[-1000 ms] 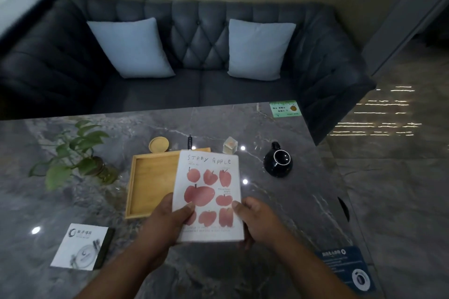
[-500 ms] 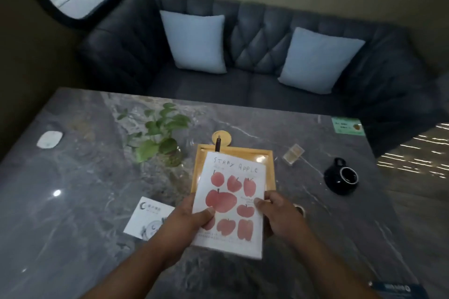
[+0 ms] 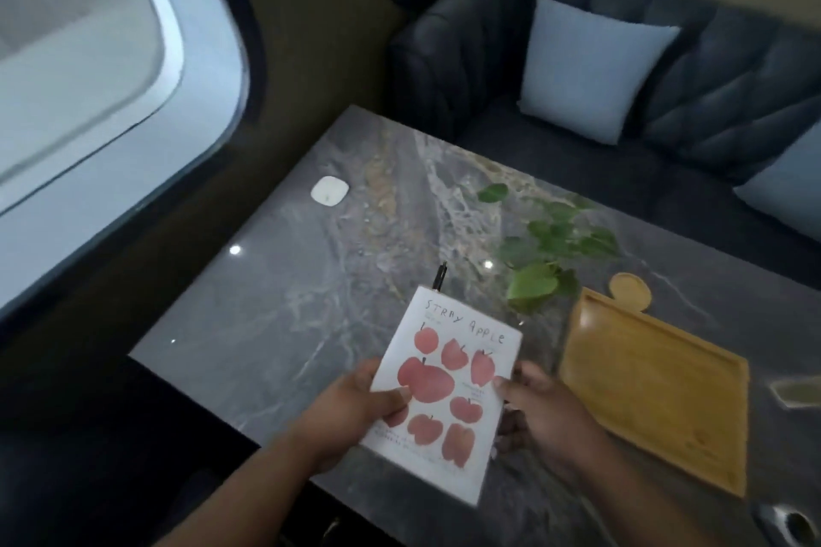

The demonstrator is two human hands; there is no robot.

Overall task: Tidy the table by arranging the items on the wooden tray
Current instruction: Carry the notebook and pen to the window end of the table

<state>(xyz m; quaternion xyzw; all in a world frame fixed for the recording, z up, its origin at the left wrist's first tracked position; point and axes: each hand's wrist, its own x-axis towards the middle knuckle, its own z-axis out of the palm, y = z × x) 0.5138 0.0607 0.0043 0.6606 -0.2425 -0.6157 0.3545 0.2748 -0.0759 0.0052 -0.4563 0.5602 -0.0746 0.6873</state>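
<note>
I hold a white booklet [image 3: 448,386] printed with red apples and the words "Stray Apple" above the grey marble table [image 3: 311,302]. My left hand [image 3: 355,409] grips its left edge with the thumb on the cover. My right hand [image 3: 542,409] grips its right edge. A black pen [image 3: 440,276] sticks out from behind the booklet's top edge. The wooden tray [image 3: 657,391] lies to the right of my hands with nothing in it. A round wooden coaster [image 3: 630,290] touches the tray's far corner.
A leafy green plant [image 3: 551,253] stands just beyond the booklet, left of the tray. A small white disc [image 3: 329,190] lies at the table's far left. A dark sofa [image 3: 666,71] with pale cushions runs behind the table; windows are on the left.
The view has swung left, so the tray now sits to the right of the booklet instead of under it. Both hands keep hold of the booklet. The black cup and small card have left view.
</note>
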